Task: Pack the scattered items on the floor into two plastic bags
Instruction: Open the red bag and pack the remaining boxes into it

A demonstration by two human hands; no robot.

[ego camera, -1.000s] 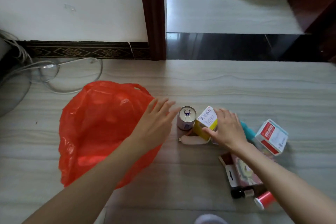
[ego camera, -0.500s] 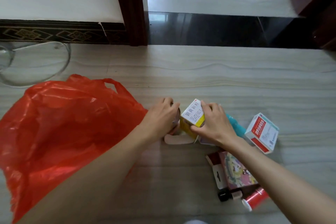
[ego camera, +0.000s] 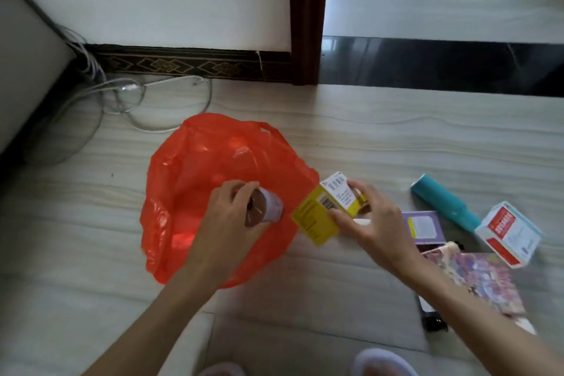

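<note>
- Head view, closest to you: your left hand (ego camera: 227, 217) is curled round a small can (ego camera: 264, 207), tipped on its side with the brown bottom facing you, held right over the red plastic bag (ego camera: 195, 180).
- Your right hand (ego camera: 370, 217) pinches a yellow and white box (ego camera: 328, 207), thumb on the near face and fingers (ego camera: 355, 185) over the far end, tilted, just off the bag's right edge.
- Risk number one imo: the bag lies slumped flat on the floor (ego camera: 381, 137) and I can't tell where its mouth is. Both hands are full, so nothing holds it open. Let go now and the can probably lands on top of the plastic and rolls off.
- Same deal for the box: it's over the bag's rim, not inside, so a drop could slide it onto the floor.
- Off to your right the rest is waiting: a purple card pack (ego camera: 422, 226), a colourful flat package (ego camera: 485, 281), a teal tube (ego camera: 442, 201) and a red and white box (ego camera: 509, 233), all close together. Your right forearm hangs over that pile, so swinging back could knock something.
- Only one bag shows here, and the task wants two.
- Further back there's a loop of grey cable (ego camera: 128, 101) near the wall, well apart from the bag.
</note>
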